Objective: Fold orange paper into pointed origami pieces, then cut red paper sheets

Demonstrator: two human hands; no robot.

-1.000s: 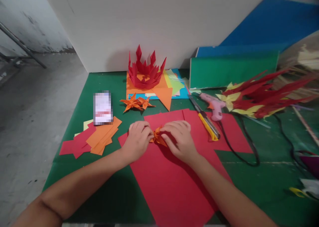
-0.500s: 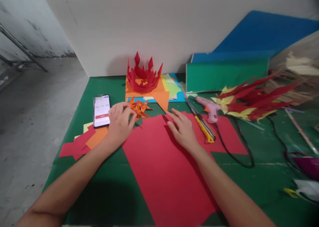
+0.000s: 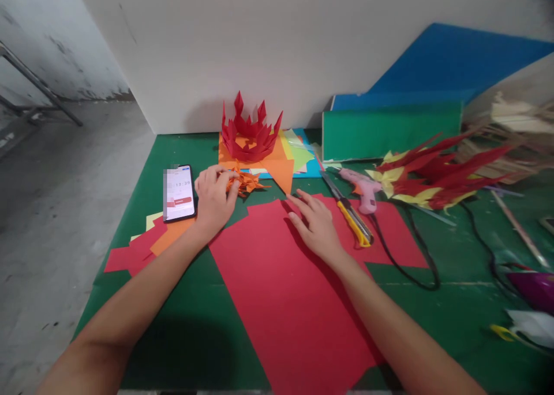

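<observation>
My left hand [image 3: 216, 196] has its curled fingers on the left side of a small orange folded-paper piece [image 3: 249, 182]; fingertips and thumb bend around its edge. Fingers apart, my right hand [image 3: 314, 219] rests over the top of a large red paper sheet [image 3: 285, 291], near the tip of an orange paper triangle [image 3: 281, 172]. A red paper crown [image 3: 251, 141] stands behind on stacked coloured sheets. Beside my left hand lies a phone [image 3: 179, 193] showing a timer.
Right of my right hand lie a yellow cutter [image 3: 355, 224], scissors beside it and a pink glue gun [image 3: 367, 192] with a black cord. Farther right is a red and yellow paper flame piece [image 3: 428, 172]. Paper scraps [image 3: 138, 250] lie at left. A green box [image 3: 389, 134] stands behind.
My left hand has moved slightly up and right, and the orange folded piece has shifted and turned with it. The phone has moved slightly right. My right hand has barely moved.
</observation>
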